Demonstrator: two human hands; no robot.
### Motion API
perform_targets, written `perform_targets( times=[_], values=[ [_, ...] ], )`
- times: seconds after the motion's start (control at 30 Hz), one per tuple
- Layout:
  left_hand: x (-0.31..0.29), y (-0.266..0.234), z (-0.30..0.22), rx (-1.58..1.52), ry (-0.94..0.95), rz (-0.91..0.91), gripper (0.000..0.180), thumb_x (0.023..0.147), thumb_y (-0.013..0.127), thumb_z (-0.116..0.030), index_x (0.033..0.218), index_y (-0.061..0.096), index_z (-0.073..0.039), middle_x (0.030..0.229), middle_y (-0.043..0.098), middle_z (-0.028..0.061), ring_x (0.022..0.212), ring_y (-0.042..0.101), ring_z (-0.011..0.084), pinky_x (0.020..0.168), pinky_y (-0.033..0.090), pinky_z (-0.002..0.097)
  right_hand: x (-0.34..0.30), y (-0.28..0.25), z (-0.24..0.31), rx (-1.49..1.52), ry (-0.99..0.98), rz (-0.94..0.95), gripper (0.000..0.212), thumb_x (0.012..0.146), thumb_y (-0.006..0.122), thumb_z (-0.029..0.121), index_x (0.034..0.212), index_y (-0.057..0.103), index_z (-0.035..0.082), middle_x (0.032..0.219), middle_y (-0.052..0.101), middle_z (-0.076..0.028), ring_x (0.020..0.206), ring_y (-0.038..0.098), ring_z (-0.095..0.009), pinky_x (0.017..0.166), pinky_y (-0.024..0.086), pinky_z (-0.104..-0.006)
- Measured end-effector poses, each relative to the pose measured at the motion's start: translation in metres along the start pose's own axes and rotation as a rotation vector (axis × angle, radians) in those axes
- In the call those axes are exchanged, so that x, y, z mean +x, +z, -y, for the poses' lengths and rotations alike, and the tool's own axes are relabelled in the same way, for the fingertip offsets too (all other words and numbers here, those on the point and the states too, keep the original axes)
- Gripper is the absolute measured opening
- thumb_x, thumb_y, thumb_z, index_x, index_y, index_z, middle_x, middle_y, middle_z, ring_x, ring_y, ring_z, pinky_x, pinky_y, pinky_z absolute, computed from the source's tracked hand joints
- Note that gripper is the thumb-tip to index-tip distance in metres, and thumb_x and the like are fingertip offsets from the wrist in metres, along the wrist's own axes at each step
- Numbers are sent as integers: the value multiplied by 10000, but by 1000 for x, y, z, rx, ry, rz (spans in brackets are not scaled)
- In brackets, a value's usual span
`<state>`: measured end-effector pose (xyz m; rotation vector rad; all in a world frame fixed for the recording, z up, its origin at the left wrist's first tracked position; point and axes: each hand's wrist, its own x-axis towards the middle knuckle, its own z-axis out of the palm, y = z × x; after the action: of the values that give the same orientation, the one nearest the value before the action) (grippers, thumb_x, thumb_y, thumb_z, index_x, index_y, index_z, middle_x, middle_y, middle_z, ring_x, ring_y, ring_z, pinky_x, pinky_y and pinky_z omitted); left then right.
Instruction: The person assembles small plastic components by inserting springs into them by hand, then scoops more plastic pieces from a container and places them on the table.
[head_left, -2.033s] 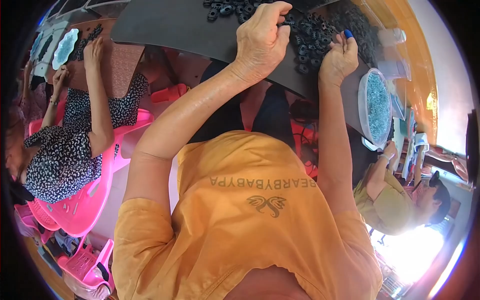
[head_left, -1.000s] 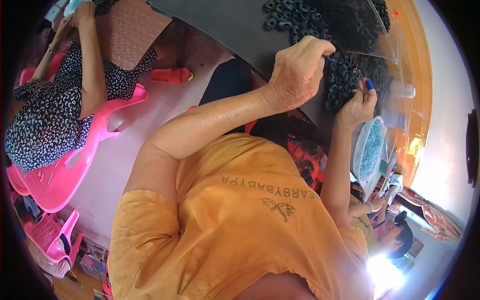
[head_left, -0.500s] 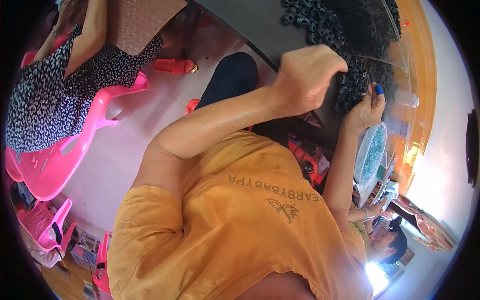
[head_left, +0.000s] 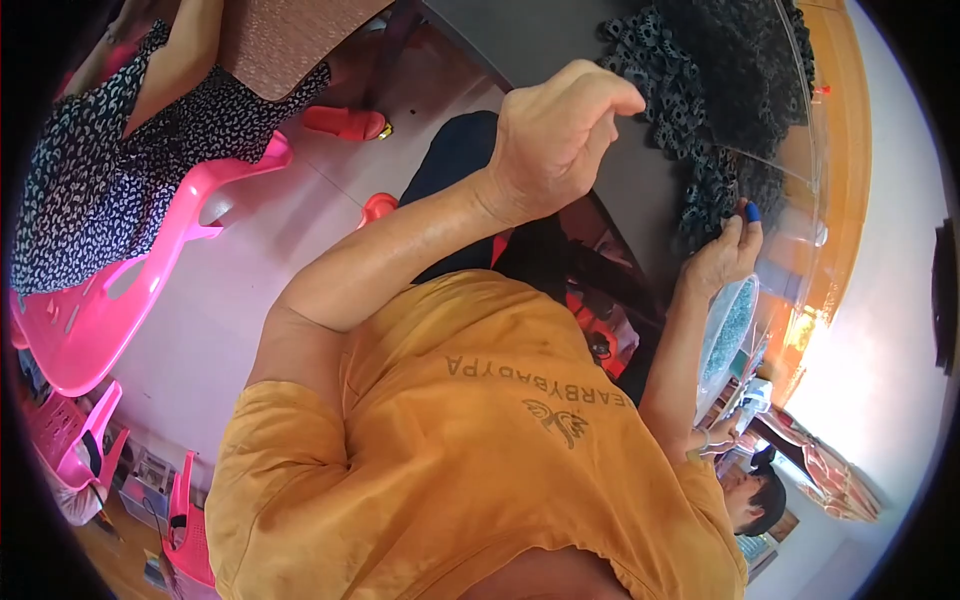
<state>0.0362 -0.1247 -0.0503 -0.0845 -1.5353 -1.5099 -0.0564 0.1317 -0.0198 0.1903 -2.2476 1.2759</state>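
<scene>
A heap of small black ring-shaped parts lies on a dark table top at the upper right. My left hand hovers over the table's near edge, left of the heap. I see its back; the fingers are curled and hide whatever is inside. My right hand reaches the heap's lower edge, its fingertips pinched together against the black parts. One fingertip wears a blue cover. My orange shirt fills the lower middle.
A clear bag of small teal pieces lies by my right wrist. A person in a black-and-white dotted dress sits on a pink plastic chair at the left. A red sandal lies on the floor. Another person is at the lower right.
The view has swung down and left. My left hand has lifted off the black heap and curled up. My right hand stays pinched at the heap's edge.
</scene>
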Motion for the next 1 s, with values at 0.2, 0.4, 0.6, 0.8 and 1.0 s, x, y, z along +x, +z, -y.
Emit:
perform_targets(
  times=[0.2,0.4,0.6,0.8,1.0],
  values=[
    [1,8,6,153,107,34,175,790,550,67,916,617,-34,863,629,83,575,602,155,502,465,238,2,-7,3,-206,-11,18,278,923,490,106,1111,596,-70,1061,636,-110,962,571,-166,885,428,-279],
    [3,9,5,262,141,48,230,731,569,106,919,618,-18,842,637,98,557,594,160,492,466,242,1,-2,12,-137,74,66,281,944,481,142,1122,608,-35,1048,624,-69,940,534,-128,888,397,-264],
    [5,13,6,296,171,5,335,569,573,125,867,610,-24,784,629,92,618,612,241,489,474,299,1,-1,14,-154,12,109,281,954,474,138,1122,600,-48,1089,624,-89,1022,541,-144,951,376,-274],
    [4,13,7,348,177,11,332,574,564,121,866,609,-30,789,632,88,623,613,244,494,477,300,3,2,10,-124,-4,96,270,937,501,147,1106,621,-26,972,618,-39,849,516,-108,787,413,-240],
    [1,15,10,288,200,-12,283,649,586,110,894,619,-27,816,630,104,625,614,217,541,489,275,3,-2,5,-123,-23,128,263,951,482,126,1105,609,-47,1065,634,-82,990,551,-134,935,389,-264]
  ],
)
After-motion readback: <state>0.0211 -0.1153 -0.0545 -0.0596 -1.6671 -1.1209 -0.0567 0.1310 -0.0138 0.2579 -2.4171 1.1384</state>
